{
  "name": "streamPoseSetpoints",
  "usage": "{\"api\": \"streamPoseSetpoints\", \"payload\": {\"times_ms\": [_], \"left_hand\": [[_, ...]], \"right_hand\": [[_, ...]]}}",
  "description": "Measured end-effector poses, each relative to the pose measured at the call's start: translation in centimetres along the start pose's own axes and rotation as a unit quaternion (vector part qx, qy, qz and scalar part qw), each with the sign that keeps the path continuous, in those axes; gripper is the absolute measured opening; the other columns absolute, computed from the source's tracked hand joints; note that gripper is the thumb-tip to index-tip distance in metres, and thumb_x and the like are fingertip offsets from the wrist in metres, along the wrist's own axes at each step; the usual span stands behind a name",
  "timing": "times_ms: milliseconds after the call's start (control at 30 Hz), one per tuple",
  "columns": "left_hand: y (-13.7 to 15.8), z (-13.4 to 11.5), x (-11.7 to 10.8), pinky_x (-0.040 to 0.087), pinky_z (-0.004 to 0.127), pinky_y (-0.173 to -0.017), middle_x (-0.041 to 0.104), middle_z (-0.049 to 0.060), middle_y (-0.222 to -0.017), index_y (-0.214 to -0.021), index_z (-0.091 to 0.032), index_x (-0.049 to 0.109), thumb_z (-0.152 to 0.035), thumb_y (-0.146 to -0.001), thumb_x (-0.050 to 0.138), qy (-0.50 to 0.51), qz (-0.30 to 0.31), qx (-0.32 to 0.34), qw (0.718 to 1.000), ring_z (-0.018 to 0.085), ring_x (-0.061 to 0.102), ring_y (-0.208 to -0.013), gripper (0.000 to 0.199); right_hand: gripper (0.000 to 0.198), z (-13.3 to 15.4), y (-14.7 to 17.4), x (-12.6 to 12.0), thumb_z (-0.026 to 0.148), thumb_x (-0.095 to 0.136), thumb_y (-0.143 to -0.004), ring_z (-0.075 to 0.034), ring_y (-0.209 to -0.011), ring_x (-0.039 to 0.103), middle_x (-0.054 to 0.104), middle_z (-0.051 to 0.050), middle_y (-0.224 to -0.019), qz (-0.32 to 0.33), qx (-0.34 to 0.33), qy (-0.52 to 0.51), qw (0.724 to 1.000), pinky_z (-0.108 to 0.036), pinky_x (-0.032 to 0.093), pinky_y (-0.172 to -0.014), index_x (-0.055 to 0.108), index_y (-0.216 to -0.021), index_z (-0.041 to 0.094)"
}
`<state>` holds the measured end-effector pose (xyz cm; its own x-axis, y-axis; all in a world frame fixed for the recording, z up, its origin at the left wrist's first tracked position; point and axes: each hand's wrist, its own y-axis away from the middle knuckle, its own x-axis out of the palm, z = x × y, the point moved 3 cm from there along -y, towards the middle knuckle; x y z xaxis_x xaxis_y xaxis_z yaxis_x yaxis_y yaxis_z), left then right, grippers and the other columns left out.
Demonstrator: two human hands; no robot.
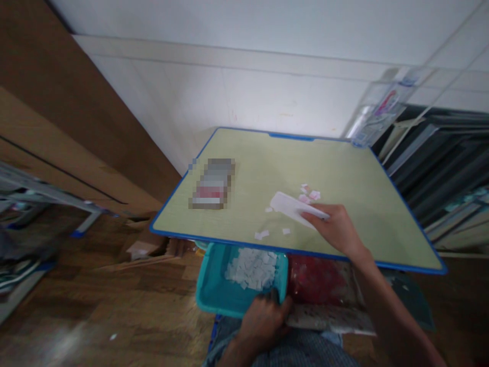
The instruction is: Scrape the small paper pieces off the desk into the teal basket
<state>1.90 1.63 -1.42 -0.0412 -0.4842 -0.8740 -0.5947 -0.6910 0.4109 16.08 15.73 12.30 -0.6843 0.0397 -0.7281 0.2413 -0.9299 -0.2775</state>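
My right hand [336, 229] is closed on the edge of a flat white plate-like piece [288, 204], which looks stiff and is tilted low over the table [248, 153]. Small white and pinkish paper bits [305, 196] lie just beyond it, and a few more scraps [262, 235] are near the table's front edge. Below that edge, my left hand [265, 316] has its fingers curled over the near right corner of a teal basin [204, 285]. Many small white square pieces [254, 267] are heaped inside the basin.
A blurred-out phone-like object [212, 183] lies on the table's left. A clear plastic bottle [385, 112] stands at the back right corner. Beside the basin is a red-stained tray [321, 280]. Dark flat panels [439, 153] lean at right; torn cardboard [148, 247] lies on the floor.
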Motion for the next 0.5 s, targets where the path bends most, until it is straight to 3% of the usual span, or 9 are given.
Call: {"api": "streamPoseSetpoints", "payload": {"times_ms": [133, 333, 500], "left_hand": [[-0.1, 0.0, 0.1, 0.041, 0.036, -0.064, 0.049, 0.009, -0.092, -0.107, -0.022, 0.039, -0.036, -0.074, 0.05, 0.003, 0.002, -0.005, 1.0, 0.025, 0.051, -0.079, 0.038], [0.0, 0.0, 0.0, 0.04, 0.036, -0.063, 0.05, 0.011, -0.092, -0.108, -0.021, 0.039, -0.038, -0.073, 0.052, 0.0, -0.007, 0.003, 1.0, 0.026, 0.051, -0.079, 0.041], [0.1, -0.1, -0.3, 0.041, 0.036, -0.062, 0.051, 0.012, -0.09, -0.108, -0.02, 0.039, -0.038, -0.075, 0.048, -0.006, -0.021, 0.01, 1.0, 0.026, 0.052, -0.078, 0.038]], "right_hand": [[0.022, 2.3, 0.7, 0.3, 0.025, 0.046, -0.076, -0.008, -0.05, 0.051, 0.063, -0.001, -0.061, 0.096, -0.052, -0.038, 0.993, -0.019, 0.037, -0.047, 0.065, -0.075, 0.016], [0.023, 0.6, 1.5, -1.7, 0.03, 0.05, -0.072, -0.008, -0.044, 0.046, 0.057, 0.0, -0.052, 0.018, 0.034, 0.001, 0.999, -0.018, 0.032, -0.04, 0.066, -0.072, 0.013], [0.025, -0.6, 1.7, -0.9, 0.031, 0.051, -0.071, -0.008, -0.042, 0.043, 0.054, 0.0, -0.05, 0.029, 0.075, -0.001, 0.997, -0.018, 0.031, -0.037, 0.065, -0.071, 0.011]]}}
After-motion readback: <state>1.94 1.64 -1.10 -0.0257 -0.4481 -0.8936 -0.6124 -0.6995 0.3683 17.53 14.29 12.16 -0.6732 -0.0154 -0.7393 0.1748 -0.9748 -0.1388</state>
